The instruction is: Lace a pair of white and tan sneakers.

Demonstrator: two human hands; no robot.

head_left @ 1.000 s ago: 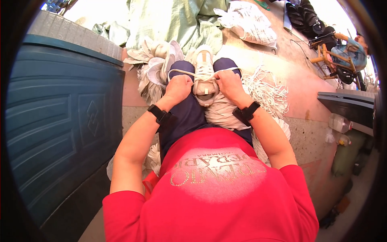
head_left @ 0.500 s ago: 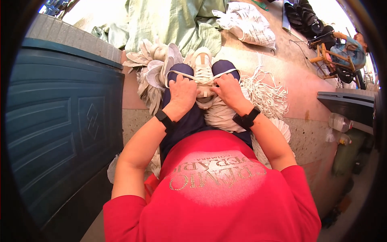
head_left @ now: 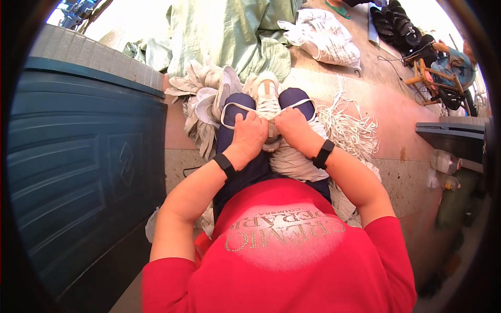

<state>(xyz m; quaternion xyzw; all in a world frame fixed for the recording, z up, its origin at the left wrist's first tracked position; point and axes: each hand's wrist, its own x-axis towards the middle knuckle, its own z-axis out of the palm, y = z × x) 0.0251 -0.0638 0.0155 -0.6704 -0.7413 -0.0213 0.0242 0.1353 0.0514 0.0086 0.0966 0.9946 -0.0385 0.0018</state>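
Note:
A white and beige shoe upper is between my knees, its toe partly hidden behind my hands. White lace is threaded up its front, and the loose lengths of the lace loop out over both navy-trousered knees. My left hand is closed on the lace at the left of the shoe. My right hand pinches the lace at the right, close beside the left. The fingertips are partly hidden by the backs of the hands.
Shoe uppers are heaped by my left knee. A bundle of white laces hangs at my right. A green sheet and white sack lie ahead. A blue panelled door is left; a person sits on a wooden chair far right.
My hands have come closer together over the shoe's front, still gripping the lace. The view has shifted a little, and a foot in a green sandal now shows at the top.

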